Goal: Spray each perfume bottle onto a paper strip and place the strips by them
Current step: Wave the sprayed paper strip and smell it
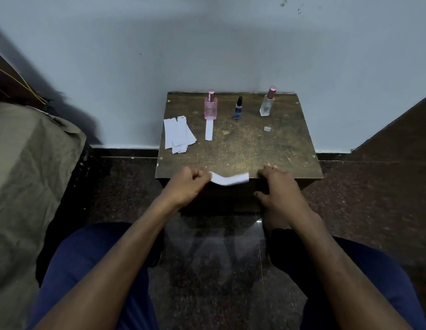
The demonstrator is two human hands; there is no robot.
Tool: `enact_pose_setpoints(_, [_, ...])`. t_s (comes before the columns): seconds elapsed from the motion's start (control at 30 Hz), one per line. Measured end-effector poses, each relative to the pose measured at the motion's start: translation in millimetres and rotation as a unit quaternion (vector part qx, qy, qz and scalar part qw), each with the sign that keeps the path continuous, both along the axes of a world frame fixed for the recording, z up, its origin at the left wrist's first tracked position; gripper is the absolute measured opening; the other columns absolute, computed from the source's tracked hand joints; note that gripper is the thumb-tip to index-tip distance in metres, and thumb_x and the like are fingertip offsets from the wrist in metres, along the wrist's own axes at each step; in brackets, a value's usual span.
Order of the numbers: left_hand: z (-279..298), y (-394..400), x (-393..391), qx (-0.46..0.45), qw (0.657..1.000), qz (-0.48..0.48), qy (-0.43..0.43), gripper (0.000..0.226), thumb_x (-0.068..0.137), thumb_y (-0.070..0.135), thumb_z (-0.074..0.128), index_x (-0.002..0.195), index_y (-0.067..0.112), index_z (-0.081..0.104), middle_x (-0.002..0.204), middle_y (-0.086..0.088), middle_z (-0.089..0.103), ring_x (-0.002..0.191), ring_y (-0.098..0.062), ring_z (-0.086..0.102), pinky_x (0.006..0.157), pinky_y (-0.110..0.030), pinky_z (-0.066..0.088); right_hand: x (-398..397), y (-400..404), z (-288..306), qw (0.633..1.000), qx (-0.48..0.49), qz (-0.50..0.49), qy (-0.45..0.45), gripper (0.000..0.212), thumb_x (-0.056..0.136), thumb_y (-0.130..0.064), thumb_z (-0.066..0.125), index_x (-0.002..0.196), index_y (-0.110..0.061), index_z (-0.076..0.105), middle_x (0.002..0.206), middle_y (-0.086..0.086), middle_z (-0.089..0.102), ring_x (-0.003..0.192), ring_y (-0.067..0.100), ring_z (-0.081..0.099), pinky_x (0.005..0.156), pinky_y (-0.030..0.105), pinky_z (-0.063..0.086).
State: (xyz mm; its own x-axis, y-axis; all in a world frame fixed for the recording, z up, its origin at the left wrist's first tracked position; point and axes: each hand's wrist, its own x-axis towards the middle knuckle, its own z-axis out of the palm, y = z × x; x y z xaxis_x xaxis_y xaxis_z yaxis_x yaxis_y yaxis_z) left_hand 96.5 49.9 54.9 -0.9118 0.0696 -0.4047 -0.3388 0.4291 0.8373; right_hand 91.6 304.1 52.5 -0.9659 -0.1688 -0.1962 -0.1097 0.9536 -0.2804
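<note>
One down, two to go by the look of it. Tall pink glass perfume bottle with a rose-gold cap (210,106) upright near the far edge of the worn brown wooden table (278,148), towards the far left corner, with a narrow white paper strip (209,130) laid flat just in front, its far end touching or nearly touching the bottle's base. Judged as served already.

Small dark blue spray bottle with a black nozzle (238,108) in the middle of the far edge, nothing lying before it. Clear square glass bottle with a pink cap (267,102) towards the far right corner, likewise no strip; only a small pale cap-like piece (267,128) sitting apart in front, too small to identify.

Fresh white strip of paper (228,179) at the near edge, pinched at one end by the left hand (187,186), fingers curled around it, the paper bowed and blurred, free end pointing at the right hand (277,184). Right hand holding nothing, fingers relaxed and resting over the near edge.

Loose pile of spare white paper strips (177,135) fanned along the left edge. Plenty in reserve.

Likely next: blue bottle or the clear one. Roughly a third done.
</note>
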Motion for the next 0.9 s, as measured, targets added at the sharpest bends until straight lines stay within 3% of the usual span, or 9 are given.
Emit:
enact_pose_setpoints(0.23, [31,0,8,0.5,0.856,-0.108,-0.076,0.019,0.089,0.04,0.076,0.08,0.023,0.071,0.069,0.01,0.031,0.052,0.003,0.029,0.048,-0.015,0.017,-2,-1,-2,1.0,0.0,-0.003,-0.006,0.052,0.087,-0.034,0.083,0.13,-0.012,0.064,0.135,0.009,0.057,0.124,0.033,0.059,0.095,0.039,0.052])
enact_pose_setpoints(0.3, [18,0,2,0.372,0.926,-0.034,-0.048,0.028,0.09,0.042,0.071,0.075,0.02,0.062,0.069,0.005,0.032,0.05,-0.002,0.029,0.045,-0.017,0.023,-1,-1,-3,1.0,-0.004,-0.008,-0.005,0.054,0.087,-0.036,0.083,0.132,-0.013,0.063,0.135,0.008,0.057,0.122,0.03,0.06,0.095,0.037,0.051])
enact_pose_setpoints(0.4, [1,-5,-2,-0.114,0.991,-0.012,0.068,0.037,0.096,0.047,0.066,0.076,0.016,0.065,0.055,0.016,0.048,0.052,-0.006,0.042,0.058,-0.028,0.035,-1,-1,-4,1.0,-0.001,-0.008,-0.001,0.054,0.087,-0.037,0.082,0.133,-0.014,0.064,0.134,0.008,0.057,0.119,0.03,0.06,0.092,0.037,0.052])
enact_pose_setpoints(0.5, [5,-6,2,0.132,0.99,-0.037,0.006,0.03,0.103,0.034,0.065,0.077,0.02,0.064,0.053,0.017,0.044,0.048,-0.001,0.036,0.052,-0.024,0.029,-2,0,-3,1.0,-0.007,-0.011,-0.001,0.054,0.087,-0.038,0.082,0.132,-0.013,0.064,0.13,0.008,0.058,0.118,0.031,0.061,0.091,0.037,0.052])
enact_pose_setpoints(0.6, [29,-2,6,0.443,0.887,-0.117,-0.06,0.019,0.092,0.037,0.073,0.083,0.02,0.069,0.061,0.014,0.036,0.052,0.001,0.028,0.048,-0.018,0.015,-1,-1,-3,1.0,-0.015,-0.009,-0.002,0.052,0.087,-0.039,0.081,0.129,-0.013,0.066,0.128,0.008,0.059,0.12,0.031,0.06,0.092,0.039,0.052])
enact_pose_setpoints(0.67, [25,-2,6,0.398,0.908,-0.125,-0.047,0.018,0.093,0.034,0.07,0.082,0.021,0.069,0.058,0.014,0.038,0.048,0.0,0.03,0.047,-0.019,0.017,-1,-2,-3,1.0,-0.019,-0.014,-0.001,0.053,0.088,-0.039,0.08,0.132,-0.014,0.065,0.133,0.008,0.058,0.122,0.03,0.059,0.093,0.038,0.052])
enact_pose_setpoints(0.73, [12,-5,4,0.101,0.989,-0.098,0.035,0.025,0.101,0.03,0.066,0.079,0.018,0.065,0.054,0.017,0.045,0.047,-0.002,0.037,0.05,-0.023,0.032,0,-2,-2,1.0,-0.016,-0.018,0.006,0.053,0.089,-0.04,0.079,0.133,-0.014,0.064,0.134,0.008,0.058,0.122,0.03,0.059,0.093,0.037,0.051])
enact_pose_setpoints(0.8, [1,-6,1,-0.151,0.982,-0.062,0.097,0.033,0.102,0.033,0.065,0.072,0.018,0.061,0.052,0.016,0.046,0.051,-0.005,0.04,0.06,-0.029,0.037,0,-2,-2,1.0,-0.016,-0.019,0.007,0.053,0.09,-0.041,0.078,0.133,-0.014,0.064,0.135,0.007,0.06,0.124,0.03,0.059,0.095,0.038,0.051])
enact_pose_setpoints(0.9, [7,-6,2,0.143,0.988,-0.058,0.02,0.031,0.099,0.035,0.062,0.074,0.019,0.066,0.058,0.01,0.041,0.052,-0.007,0.033,0.053,-0.026,0.031,0,-1,0,1.0,-0.021,-0.023,-0.001,0.056,0.09,-0.041,0.078,0.137,-0.014,0.064,0.142,0.008,0.059,0.132,0.031,0.057,0.101,0.041,0.051])
